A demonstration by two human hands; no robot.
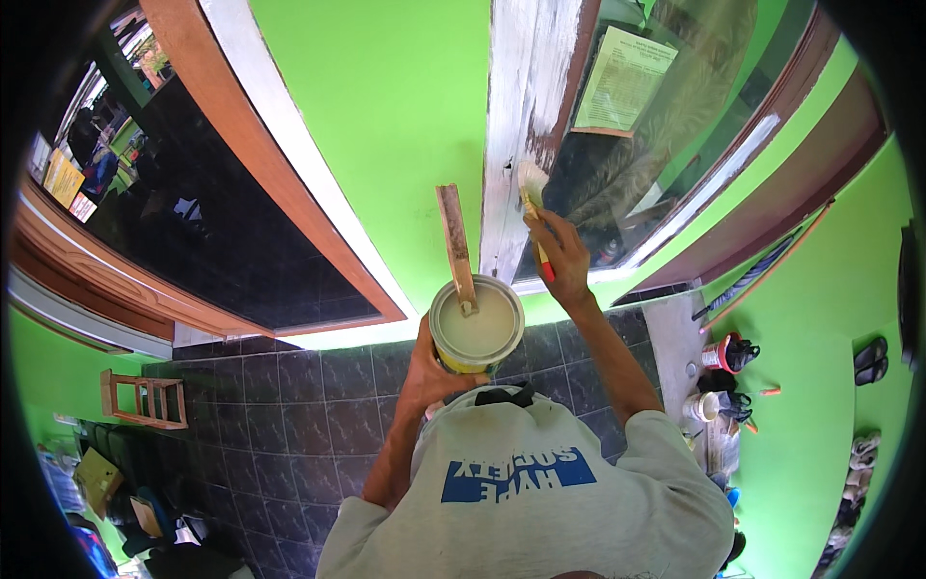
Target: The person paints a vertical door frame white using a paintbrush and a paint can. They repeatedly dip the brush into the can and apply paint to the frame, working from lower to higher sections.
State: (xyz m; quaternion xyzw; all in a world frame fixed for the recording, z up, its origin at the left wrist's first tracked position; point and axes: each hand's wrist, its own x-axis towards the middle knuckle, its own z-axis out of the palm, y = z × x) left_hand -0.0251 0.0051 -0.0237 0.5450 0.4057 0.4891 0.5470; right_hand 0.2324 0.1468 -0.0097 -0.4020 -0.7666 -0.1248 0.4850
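Along frame edge (542, 96), right grip (562, 253) holds brush (530, 200); left grip (422, 376), apart, seemingly clasps can (466, 365)

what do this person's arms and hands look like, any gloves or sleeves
The left hand and right hand are both bare, without gloves. The forearms are uncovered too, below the short, loose, pale grey sleeves of a shirt with a blue print across it.

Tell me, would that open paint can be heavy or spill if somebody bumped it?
The can is probably fairly heavy, since it holds pale liquid. With its top open, a bump would likely make that slosh. The wooden stick might swing if knocked, because it pokes far out.
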